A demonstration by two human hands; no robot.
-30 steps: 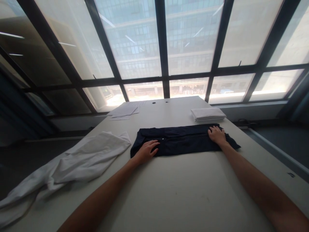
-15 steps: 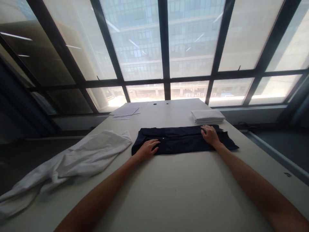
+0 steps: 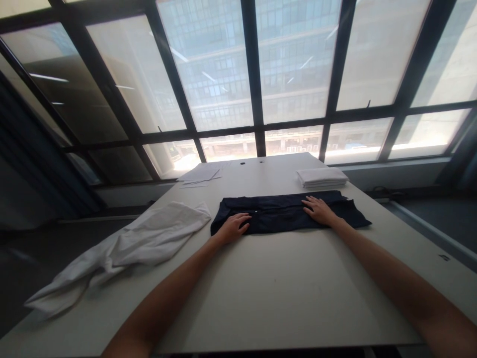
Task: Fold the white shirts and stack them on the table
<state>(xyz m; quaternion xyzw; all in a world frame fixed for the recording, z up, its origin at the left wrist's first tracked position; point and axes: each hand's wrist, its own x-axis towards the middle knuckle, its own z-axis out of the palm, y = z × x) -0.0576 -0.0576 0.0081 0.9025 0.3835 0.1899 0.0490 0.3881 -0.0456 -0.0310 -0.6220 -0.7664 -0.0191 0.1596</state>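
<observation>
A dark navy garment (image 3: pixel 278 219), folded into a long strip, lies flat across the white table (image 3: pixel 276 288). A small white spot shows on its left part. On the garment's left end rests my left hand (image 3: pixel 233 227), palm down with the fingers stretched out. My right hand (image 3: pixel 319 210) lies flat on the right half, its fingers spread over the cloth. Neither hand grips anything. The kind of garment cannot be made out from this fold.
A crumpled white cloth (image 3: pixel 149 238) spreads along the table's left edge. Folded white cloth (image 3: pixel 322 177) sits at the back right, behind the garment. Several sheets of paper (image 3: pixel 197 175) lie at the back left. Large windows (image 3: pixel 290 74) stand beyond the table.
My right hand has slid a little to the left over the navy garment. My left hand stays on its left end. The camera view has shifted and tilted slightly.
</observation>
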